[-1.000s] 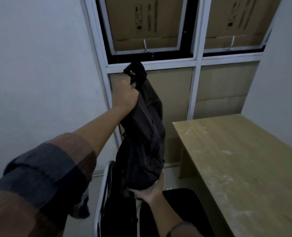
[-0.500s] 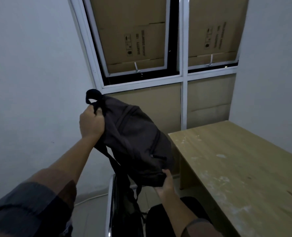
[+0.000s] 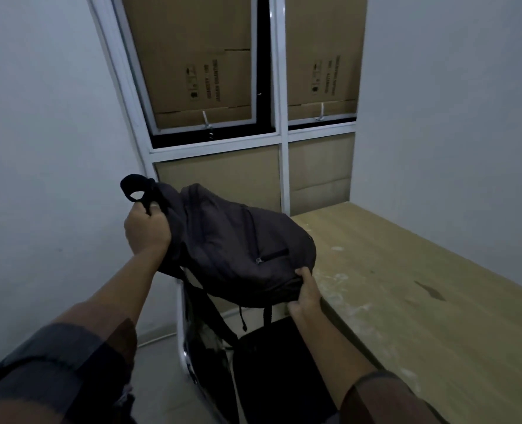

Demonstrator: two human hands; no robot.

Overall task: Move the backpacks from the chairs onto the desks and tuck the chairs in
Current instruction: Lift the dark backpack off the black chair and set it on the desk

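Head view: the left hand is clenched around the top of the backpack, just below its carry loop, with the fingers curled and the knuckles facing the camera. The right hand grasps the bottom end of the backpack, the thumb lying on top of the fabric and the fingers wrapped underneath. The backpack is dark grey, held in the air between both hands, lying roughly horizontal with the top end to the left and slightly higher than the bottom end. A zipped front pocket faces upward. Its straps hang down toward the chair below. The backpack is above the chair and just beside the near left edge of the desk; whether its right end touches the desk cannot be determined. The chair has a chrome frame and a dark seat, and stands left of the desk, not tucked under it. The desk is light wood laminate with pale scuffs and one dark mark on its top. Behind it, a white-framed window is backed with cardboard sheets carrying printed markings. Plain white walls stand at left and right. Both forearms emerge from dark sleeves with brown patches.
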